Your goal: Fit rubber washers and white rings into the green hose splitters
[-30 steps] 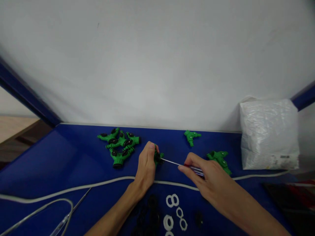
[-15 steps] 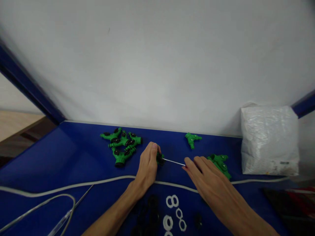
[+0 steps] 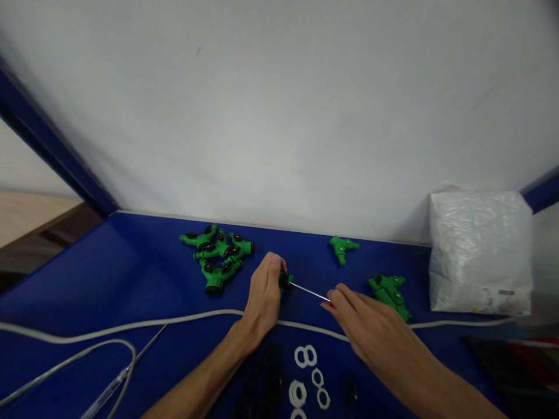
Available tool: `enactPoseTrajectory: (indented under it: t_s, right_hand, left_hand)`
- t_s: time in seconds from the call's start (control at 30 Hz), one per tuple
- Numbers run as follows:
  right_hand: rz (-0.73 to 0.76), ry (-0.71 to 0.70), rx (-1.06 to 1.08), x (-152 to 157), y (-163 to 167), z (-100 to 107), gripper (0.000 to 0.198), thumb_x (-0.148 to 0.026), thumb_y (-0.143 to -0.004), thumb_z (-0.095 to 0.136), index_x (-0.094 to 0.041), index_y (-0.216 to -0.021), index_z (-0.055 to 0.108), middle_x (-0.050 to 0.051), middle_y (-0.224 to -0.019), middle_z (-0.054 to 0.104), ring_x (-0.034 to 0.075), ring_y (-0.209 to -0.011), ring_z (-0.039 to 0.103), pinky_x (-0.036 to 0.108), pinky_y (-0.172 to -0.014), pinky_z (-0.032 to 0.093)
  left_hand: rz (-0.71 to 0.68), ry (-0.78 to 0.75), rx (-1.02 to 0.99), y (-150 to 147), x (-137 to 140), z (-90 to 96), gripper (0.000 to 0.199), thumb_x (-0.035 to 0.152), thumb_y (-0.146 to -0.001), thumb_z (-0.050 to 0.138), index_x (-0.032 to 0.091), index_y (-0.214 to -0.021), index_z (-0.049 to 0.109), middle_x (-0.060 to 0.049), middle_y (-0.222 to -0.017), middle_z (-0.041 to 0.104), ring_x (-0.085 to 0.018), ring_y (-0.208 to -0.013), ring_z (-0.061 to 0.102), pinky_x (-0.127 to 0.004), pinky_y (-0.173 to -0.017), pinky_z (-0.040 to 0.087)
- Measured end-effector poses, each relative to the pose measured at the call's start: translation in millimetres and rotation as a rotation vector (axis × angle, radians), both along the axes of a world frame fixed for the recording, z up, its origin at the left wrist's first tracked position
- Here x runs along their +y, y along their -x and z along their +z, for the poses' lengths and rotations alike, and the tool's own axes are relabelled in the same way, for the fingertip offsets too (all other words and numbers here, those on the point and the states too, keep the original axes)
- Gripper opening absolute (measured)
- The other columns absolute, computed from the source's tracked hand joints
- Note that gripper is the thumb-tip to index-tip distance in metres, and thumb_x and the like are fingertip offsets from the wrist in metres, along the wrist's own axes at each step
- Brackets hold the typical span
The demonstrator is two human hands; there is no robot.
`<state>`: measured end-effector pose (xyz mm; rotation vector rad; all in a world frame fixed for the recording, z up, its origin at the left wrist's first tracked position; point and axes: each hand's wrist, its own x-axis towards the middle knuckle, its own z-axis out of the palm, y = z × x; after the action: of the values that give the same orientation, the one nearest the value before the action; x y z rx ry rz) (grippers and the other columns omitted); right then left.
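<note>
Wrapped around a green and black hose splitter (image 3: 286, 283), my left hand (image 3: 263, 291) covers most of that part. My right hand (image 3: 371, 323) is closed on the handle of a screwdriver (image 3: 310, 291), of which only a bit of red shows. Its thin metal shaft points left, and the tip meets the splitter's black part. Beyond my left hand lies a group of green Y-shaped hose splitters with black valves (image 3: 218, 273). A single green splitter (image 3: 343, 248) lies near the wall, and more green splitters (image 3: 391, 295) sit just past my right hand.
White plastic rings (image 3: 297, 394) and dark parts (image 3: 266, 384) lie near the front of the blue table (image 3: 144, 262). A pale cable (image 3: 192, 318) runs across it. To the left is a clear-handled thin tool (image 3: 113, 385). A white plastic package (image 3: 480, 253) stands at the right.
My right hand has rolled slightly around the screwdriver handle, its fingers now drawn closer together. The screwdriver tip stays at the splitter, and the view has shifted a little.
</note>
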<state>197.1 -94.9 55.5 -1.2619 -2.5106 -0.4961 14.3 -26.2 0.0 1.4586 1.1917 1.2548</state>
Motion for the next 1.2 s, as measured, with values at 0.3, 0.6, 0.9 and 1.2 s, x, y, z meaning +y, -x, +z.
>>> enactPoseTrajectory:
  t_s: [0.3, 0.6, 0.9, 1.2]
  right_hand:
    - [-0.263, 0.774, 0.645, 2.4, 4.7, 14.8, 0.026, -0.033, -0.1, 0.048, -0.022, -0.078, 0.053, -0.004, -0.063, 0.056, 0.013, -0.056, 0.054, 0.024, -0.052, 0.041]
    - [-0.205, 0.629, 0.503, 6.7, -1.7, 10.7, 0.033, -0.028, -0.101, 0.044, -0.02, -0.082, 0.07, 0.002, -0.075, 0.073, 0.017, -0.068, 0.068, 0.028, -0.065, 0.052]
    - [-0.072, -0.02, 0.022, -2.1, -3.3, -4.6, 0.03, -0.004, -0.097, 0.035, -0.011, -0.108, 0.061, 0.014, -0.089, 0.073, 0.022, -0.074, 0.072, 0.032, -0.065, 0.06]
    - [0.047, -0.117, -0.124, 0.1, 2.2, 1.4, 0.043, 0.008, -0.086, 0.028, -0.007, -0.107, 0.062, 0.015, -0.09, 0.073, 0.024, -0.074, 0.072, 0.035, -0.067, 0.059]
  left_hand:
    - [-0.054, -0.062, 0.04, 1.8, -0.9, 1.4, 0.042, 0.042, -0.105, 0.024, 0.022, -0.077, 0.047, 0.001, -0.073, 0.046, -0.017, -0.07, 0.045, -0.03, -0.07, 0.034]
    - [-0.068, -0.098, 0.06, 3.2, 0.1, 2.5, 0.041, 0.04, -0.105, 0.025, 0.022, -0.076, 0.048, 0.001, -0.075, 0.048, -0.017, -0.073, 0.048, -0.03, -0.072, 0.036]
    - [-0.06, -0.054, 0.027, 2.0, 0.2, 0.7, 0.041, 0.04, -0.105, 0.025, 0.022, -0.077, 0.049, 0.001, -0.074, 0.047, -0.016, -0.07, 0.045, -0.03, -0.069, 0.034]
    - [-0.036, -0.034, 0.015, 2.2, 2.0, -1.3, 0.044, 0.045, -0.105, 0.023, 0.022, -0.078, 0.048, 0.002, -0.074, 0.046, -0.017, -0.071, 0.045, -0.031, -0.069, 0.034]
